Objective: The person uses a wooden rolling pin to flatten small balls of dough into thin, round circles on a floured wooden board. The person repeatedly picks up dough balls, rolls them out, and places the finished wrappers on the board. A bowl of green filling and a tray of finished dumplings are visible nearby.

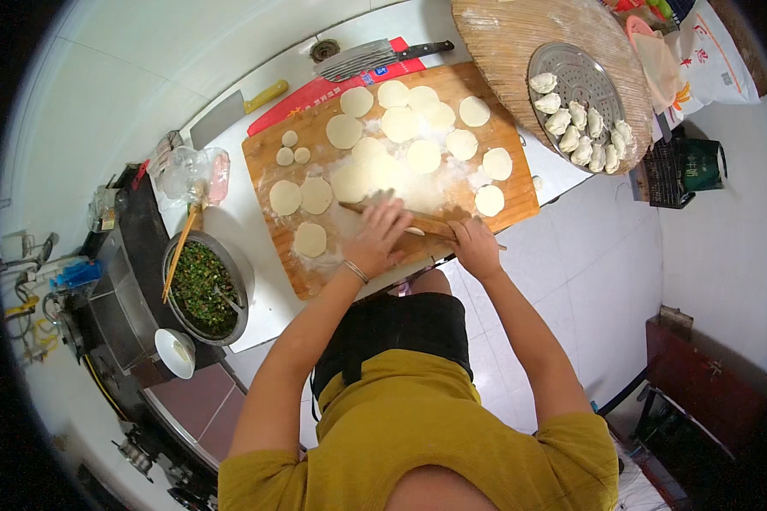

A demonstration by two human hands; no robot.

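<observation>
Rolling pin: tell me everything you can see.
The rolling pin is brown, wood-looking and slim, slanting over the near part of the wooden board. The left grip lies spread on it; the right grip covers it nearer its right tip, which pokes past the board's edge. Pale dough shows at its near side; contact unclear.

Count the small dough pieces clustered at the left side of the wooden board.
3. On the wooden board, an upper piece sits above a lower-left piece and a lower-right piece. None in that cluster looks hidden.
</observation>
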